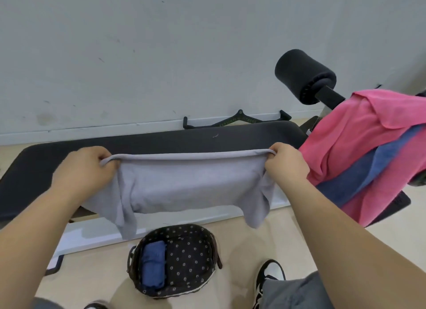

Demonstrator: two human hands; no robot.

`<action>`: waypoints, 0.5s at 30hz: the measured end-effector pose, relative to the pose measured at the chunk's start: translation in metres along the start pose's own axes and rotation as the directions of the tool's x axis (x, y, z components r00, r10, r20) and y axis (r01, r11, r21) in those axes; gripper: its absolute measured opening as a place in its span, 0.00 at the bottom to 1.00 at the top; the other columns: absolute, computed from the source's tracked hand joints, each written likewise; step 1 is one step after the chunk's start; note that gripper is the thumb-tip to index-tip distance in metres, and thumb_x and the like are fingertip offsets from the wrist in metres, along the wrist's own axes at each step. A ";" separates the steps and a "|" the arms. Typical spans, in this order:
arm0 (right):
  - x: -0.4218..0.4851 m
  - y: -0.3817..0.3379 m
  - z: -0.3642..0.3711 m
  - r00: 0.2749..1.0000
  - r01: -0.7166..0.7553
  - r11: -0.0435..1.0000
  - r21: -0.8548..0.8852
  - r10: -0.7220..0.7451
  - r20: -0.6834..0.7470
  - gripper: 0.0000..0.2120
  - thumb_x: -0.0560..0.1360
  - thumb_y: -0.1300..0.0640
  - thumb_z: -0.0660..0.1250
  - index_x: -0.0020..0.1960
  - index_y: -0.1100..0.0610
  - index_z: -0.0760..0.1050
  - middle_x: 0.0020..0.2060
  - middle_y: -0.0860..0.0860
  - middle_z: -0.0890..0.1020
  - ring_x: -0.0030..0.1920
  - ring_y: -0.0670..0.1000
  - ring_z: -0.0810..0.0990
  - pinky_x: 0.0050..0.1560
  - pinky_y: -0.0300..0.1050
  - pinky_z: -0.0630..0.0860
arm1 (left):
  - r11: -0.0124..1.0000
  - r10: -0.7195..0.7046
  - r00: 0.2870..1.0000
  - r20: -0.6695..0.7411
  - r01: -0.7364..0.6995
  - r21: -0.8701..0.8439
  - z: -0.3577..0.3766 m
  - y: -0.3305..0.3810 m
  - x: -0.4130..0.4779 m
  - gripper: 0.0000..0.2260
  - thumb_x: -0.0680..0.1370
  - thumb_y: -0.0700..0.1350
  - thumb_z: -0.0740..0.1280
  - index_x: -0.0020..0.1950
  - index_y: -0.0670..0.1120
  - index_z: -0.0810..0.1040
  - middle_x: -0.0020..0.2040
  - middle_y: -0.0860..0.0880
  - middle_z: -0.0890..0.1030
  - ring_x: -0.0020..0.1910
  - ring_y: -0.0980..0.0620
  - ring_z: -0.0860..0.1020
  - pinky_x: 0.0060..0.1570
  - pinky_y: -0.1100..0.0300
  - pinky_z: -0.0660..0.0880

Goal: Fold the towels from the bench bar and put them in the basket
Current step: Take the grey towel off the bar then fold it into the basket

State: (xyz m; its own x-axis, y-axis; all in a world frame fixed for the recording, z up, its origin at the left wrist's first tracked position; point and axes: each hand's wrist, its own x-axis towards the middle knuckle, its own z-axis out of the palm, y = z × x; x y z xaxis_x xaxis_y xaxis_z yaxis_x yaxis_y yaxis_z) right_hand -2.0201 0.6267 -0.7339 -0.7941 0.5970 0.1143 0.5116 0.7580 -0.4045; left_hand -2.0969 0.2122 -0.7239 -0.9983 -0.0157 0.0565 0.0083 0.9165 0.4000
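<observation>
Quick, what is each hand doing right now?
Left hand: closed, its grip pinching one end of the grey towel.
Right hand: closed, its grip pinching the other end of the same towel.

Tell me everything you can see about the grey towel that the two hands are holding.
The grey towel is plain light grey, soft, seemingly terry cloth. It is partly folded: its top edge is a smooth doubled fold stretched level between the left hand and the right hand, each gripping one upper corner. The middle hangs flat in front of the black bench pad; looser flaps droop lower at both ends. It hangs above the floor, and the dark dotted basket stands lower in the view, not touching it.
</observation>
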 end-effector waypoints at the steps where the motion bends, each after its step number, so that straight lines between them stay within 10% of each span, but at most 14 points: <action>1: 0.002 -0.002 0.003 1.000 -0.009 1.000 0.016 0.009 -0.009 0.11 0.76 0.61 0.60 0.49 0.50 0.79 0.44 0.52 0.81 0.48 0.60 0.78 0.41 0.49 0.75 | 1.000 -0.014 1.000 0.023 0.013 0.023 0.005 -0.004 0.003 0.06 0.81 0.47 0.64 0.47 0.54 0.80 0.43 0.51 0.81 0.40 0.50 0.77 0.39 0.52 0.76; 7: 0.023 -0.036 0.028 0.973 -0.204 0.773 0.601 0.227 0.038 0.14 0.77 0.67 0.61 0.49 0.52 0.81 0.44 0.52 0.82 0.44 0.55 0.82 0.46 0.56 0.85 | 1.000 -0.014 1.000 -0.007 0.014 0.002 0.029 0.003 0.023 0.10 0.83 0.54 0.61 0.47 0.54 0.78 0.41 0.51 0.80 0.40 0.49 0.77 0.40 0.51 0.78; 15: 0.069 -0.067 0.069 0.979 -0.131 0.912 0.388 0.181 -0.095 0.11 0.80 0.61 0.60 0.54 0.54 0.80 0.50 0.54 0.82 0.52 0.56 0.79 0.52 0.52 0.77 | 0.995 -0.055 0.998 -0.015 0.053 -0.079 0.045 0.003 0.070 0.10 0.82 0.56 0.64 0.45 0.53 0.78 0.39 0.50 0.80 0.38 0.50 0.77 0.34 0.55 0.72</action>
State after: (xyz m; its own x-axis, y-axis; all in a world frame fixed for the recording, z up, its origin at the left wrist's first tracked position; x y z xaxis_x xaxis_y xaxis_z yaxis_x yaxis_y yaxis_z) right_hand -2.1316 0.5995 -0.7612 -0.6531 0.7469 0.1250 0.4435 0.5111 -0.7362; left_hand -2.1690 0.2320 -0.7598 -0.9963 -0.0716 0.0482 -0.0403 0.8801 0.4730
